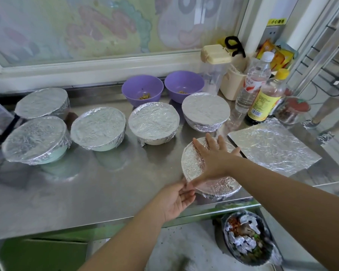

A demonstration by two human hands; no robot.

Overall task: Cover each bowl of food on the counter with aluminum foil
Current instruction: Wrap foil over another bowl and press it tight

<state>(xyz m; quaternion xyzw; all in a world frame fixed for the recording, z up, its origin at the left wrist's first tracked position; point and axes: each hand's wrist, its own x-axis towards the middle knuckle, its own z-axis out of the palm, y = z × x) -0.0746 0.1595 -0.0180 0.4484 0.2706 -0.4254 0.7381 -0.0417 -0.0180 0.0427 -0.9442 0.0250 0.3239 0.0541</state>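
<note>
Closest in, the left hand (176, 198) reaches to the near-left rim of the front bowl (194, 167) and appears to pinch the foil edge there between thumb and fingertips. The right hand (213, 155) lies flat on top of the same bowl with its fingers spread, pressing the foil down and grasping nothing. This bowl stands at the front edge of the steel desk (106, 188). Its foil is already drawn tight across the mouth and crimped down the side, so it looks all but finished, with only the rim left to tuck. Behind it five more bowls sit fully wrapped: the front-left bowl (35, 139), the back-left bowl (42, 102), the third bowl (97, 128), the fourth bowl (153, 125) and the fifth bowl (205, 110). That makes six covered or nearly so. Still open at the back are the left purple bowl (142, 90) and the right purple bowl (184, 85), each holding a little food at the bottom. A spare foil sheet (274, 149) lies flat just to the right of the front bowl, ready for one of them. I see no second loose sheet or roll, so another piece would probably have to be found. By my reckoning the job is about three-quarters done. Below the desk edge, a waste bin (224, 229) holds crumpled foil scraps.
</note>
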